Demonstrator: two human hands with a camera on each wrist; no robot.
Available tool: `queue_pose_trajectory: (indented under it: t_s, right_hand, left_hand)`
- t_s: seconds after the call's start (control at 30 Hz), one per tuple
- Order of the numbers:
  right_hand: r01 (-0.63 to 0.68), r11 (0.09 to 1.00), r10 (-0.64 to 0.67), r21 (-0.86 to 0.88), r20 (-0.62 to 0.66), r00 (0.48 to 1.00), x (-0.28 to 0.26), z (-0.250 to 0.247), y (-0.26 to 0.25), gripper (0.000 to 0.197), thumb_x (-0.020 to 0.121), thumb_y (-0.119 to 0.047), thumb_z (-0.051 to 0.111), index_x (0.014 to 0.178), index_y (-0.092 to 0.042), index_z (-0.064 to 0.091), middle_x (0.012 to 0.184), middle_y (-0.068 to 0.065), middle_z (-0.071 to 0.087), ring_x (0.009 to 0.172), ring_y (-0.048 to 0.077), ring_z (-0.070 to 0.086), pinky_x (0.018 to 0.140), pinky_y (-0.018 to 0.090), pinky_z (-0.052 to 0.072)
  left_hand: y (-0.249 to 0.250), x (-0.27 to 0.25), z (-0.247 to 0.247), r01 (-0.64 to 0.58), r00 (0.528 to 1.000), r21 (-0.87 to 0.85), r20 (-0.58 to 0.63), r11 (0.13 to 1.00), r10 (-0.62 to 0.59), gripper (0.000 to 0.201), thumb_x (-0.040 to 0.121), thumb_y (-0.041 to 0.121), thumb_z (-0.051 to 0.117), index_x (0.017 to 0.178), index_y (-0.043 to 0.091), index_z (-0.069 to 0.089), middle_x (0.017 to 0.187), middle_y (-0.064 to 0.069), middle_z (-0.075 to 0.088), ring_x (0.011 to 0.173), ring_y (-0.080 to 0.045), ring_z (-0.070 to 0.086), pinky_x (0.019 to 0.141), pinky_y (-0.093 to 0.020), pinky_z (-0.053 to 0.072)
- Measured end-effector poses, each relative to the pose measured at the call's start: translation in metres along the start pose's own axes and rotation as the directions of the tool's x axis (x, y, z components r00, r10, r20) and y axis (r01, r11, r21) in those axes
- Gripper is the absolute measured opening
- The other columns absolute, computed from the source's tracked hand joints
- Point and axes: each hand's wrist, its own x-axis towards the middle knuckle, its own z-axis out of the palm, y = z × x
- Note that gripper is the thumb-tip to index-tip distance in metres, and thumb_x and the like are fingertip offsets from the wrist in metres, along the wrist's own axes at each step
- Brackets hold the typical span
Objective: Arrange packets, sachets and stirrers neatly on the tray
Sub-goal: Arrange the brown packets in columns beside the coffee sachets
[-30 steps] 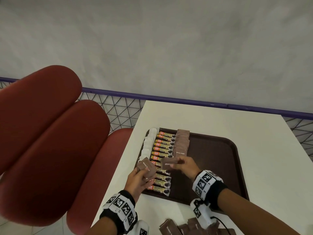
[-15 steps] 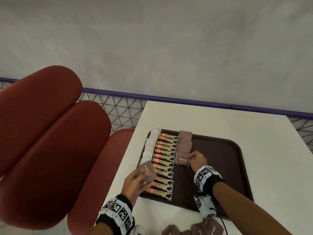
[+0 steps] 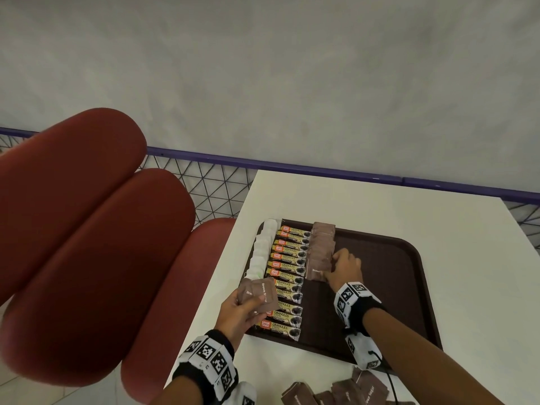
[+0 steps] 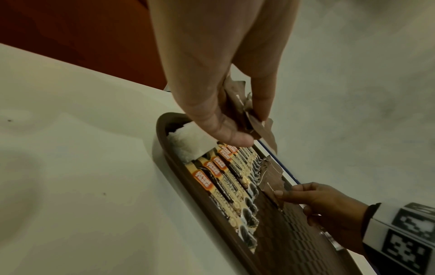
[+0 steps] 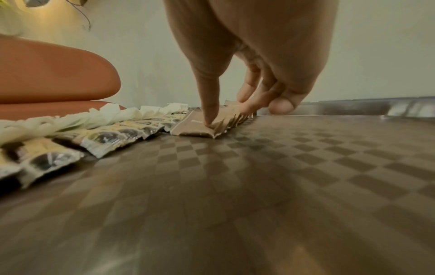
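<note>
Building a third column on the brown tray (image 3: 415,290): white sachets (image 3: 264,247) along the left rim, coffee granule sticks (image 3: 287,276) stacked as a ladder beside them, brown sugar packets (image 3: 323,247) overlapping like shingles just right of the sticks. Overlapping so each packet tucks under or over its neighbour and the row stays straight, judging by the spacing.

Pressing down the nearest brown sugar packet (image 5: 200,128) at the front end of that row with the right hand (image 3: 343,268). Thumb tip planted on the packet top, other fingers (image 5: 249,93) curled loosely past it, touching the packets behind; pinning rather than clamping, fingers spread apart. Wrist lying low over the bare tray floor, forearm coming in from the near right.

Holding a small fan of spare brown sugar packets (image 3: 258,293) in the left hand (image 3: 238,314), hovering over the tray's near-left corner above the sticks. Fingers (image 4: 263,96) and thumb clamped on the fan, keeping stock ready for feeding to the right hand, probably.

More loose brown packets (image 3: 342,393) lying on the white desk (image 3: 455,229) near the body, well apart from the tray. No stirrers visible. Red seat cushions (image 3: 87,217) to the left.
</note>
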Motion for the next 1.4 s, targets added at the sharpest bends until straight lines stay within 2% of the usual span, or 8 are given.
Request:
queue_pose_trajectory:
  t_s: [0.2, 0.43, 0.57, 0.8, 0.9, 1.0, 1.17, 1.4]
  right_hand:
    - [0.203, 0.969, -0.197, 0.138, -0.062, 0.979, -0.022, -0.003, -0.004, 0.036, 0.08, -0.021, 0.067, 0.108, -0.01, 0.046, 0.107, 0.002, 0.045, 0.105, 0.018, 0.038, 0.086, 0.028, 0.04]
    - [0.187, 0.834, -0.346, 0.519, 0.229, 0.91, -0.062, 0.0, -0.02, 0.014, 0.087, -0.023, 0.061, 0.094, -0.012, 0.055, 0.086, -0.005, 0.055, 0.081, 0.007, 0.052, 0.064, 0.006, 0.041]
    - [0.115, 0.817, -0.387, 0.565, 0.388, 0.836, -0.073, 0.01, -0.019, 0.016, 0.082, -0.02, 0.067, 0.086, -0.012, 0.053, 0.079, -0.006, 0.054, 0.072, 0.006, 0.049, 0.067, 0.014, 0.042]
    - [0.003, 0.774, -0.225, 0.634, 0.269, 0.936, -0.059, 0.0, -0.015, 0.016, 0.082, -0.007, 0.065, 0.079, -0.015, 0.051, 0.082, 0.002, 0.058, 0.072, 0.012, 0.053, 0.063, 0.017, 0.043]
    - [-0.01, 0.815, -0.09, 0.58, 0.144, 0.986, -0.039, -0.012, 0.0, 0.012, 0.084, -0.009, 0.063, 0.082, -0.017, 0.054, 0.093, 0.004, 0.063, 0.087, 0.021, 0.061, 0.075, 0.029, 0.049]
    - [0.0, 0.916, -0.053, 0.402, 0.121, 0.991, -0.023, -0.019, 0.013, 0.007, 0.086, -0.012, 0.061, 0.093, -0.013, 0.061, 0.1, 0.007, 0.065, 0.092, 0.019, 0.059, 0.077, 0.026, 0.044]
    - [-0.016, 0.964, -0.038, 0.264, 0.199, 0.979, -0.011, -0.016, 0.011, 0.006, 0.085, -0.009, 0.061, 0.09, -0.012, 0.062, 0.103, 0.011, 0.067, 0.09, 0.021, 0.06, 0.073, 0.023, 0.042]
    - [-0.003, 0.99, -0.024, 0.144, 0.186, 0.982, -0.005, -0.002, 0.002, 0.004, 0.086, -0.009, 0.06, 0.089, -0.008, 0.058, 0.103, 0.014, 0.064, 0.088, 0.024, 0.058, 0.072, 0.025, 0.043]
  left_hand:
    - [0.001, -0.005, 0.008, -0.016, 0.999, 0.006, 0.033, 1.0, 0.016, 0.03, 0.085, -0.002, 0.06, 0.106, 0.018, 0.059, 0.102, -0.006, 0.065, 0.095, -0.023, 0.062, 0.075, -0.03, 0.052]
    - [-0.003, -0.003, 0.019, -0.016, 0.999, 0.049, 0.042, 0.999, 0.014, 0.034, 0.083, 0.001, 0.063, 0.114, 0.015, 0.058, 0.111, -0.01, 0.064, 0.103, -0.026, 0.062, 0.069, -0.027, 0.052]
    - [-0.006, -0.002, 0.025, -0.02, 0.997, 0.081, 0.072, 0.996, 0.014, 0.035, 0.081, 0.001, 0.066, 0.114, 0.009, 0.06, 0.112, -0.015, 0.066, 0.102, -0.027, 0.065, 0.069, -0.026, 0.054]
    - [-0.008, 0.002, 0.023, 0.05, 0.998, 0.053, 0.034, 0.997, -0.051, 0.031, 0.089, 0.001, 0.054, 0.12, -0.002, 0.055, 0.106, -0.021, 0.065, 0.092, -0.028, 0.066, 0.078, -0.034, 0.055]
    - [-0.006, 0.002, 0.017, 0.067, 0.998, 0.03, 0.003, 0.997, -0.067, 0.033, 0.091, 0.002, 0.05, 0.125, -0.001, 0.052, 0.117, -0.021, 0.061, 0.103, -0.029, 0.063, 0.076, -0.033, 0.055]
    - [-0.005, 0.004, 0.011, 0.075, 0.997, 0.017, -0.033, 0.997, -0.074, 0.034, 0.092, 0.003, 0.05, 0.126, -0.001, 0.051, 0.124, -0.02, 0.057, 0.113, -0.03, 0.058, 0.082, -0.036, 0.054]
    - [-0.002, 0.003, 0.006, 0.049, 0.996, 0.047, -0.074, 0.998, -0.045, 0.022, 0.093, 0.01, 0.053, 0.115, 0.008, 0.054, 0.106, -0.007, 0.058, 0.095, -0.021, 0.059, 0.078, -0.032, 0.053]
    - [-0.001, 0.003, 0.002, 0.034, 0.995, 0.113, -0.095, 0.993, -0.023, 0.024, 0.092, 0.012, 0.056, 0.115, 0.008, 0.058, 0.113, -0.013, 0.062, 0.099, -0.02, 0.06, 0.078, -0.031, 0.052]
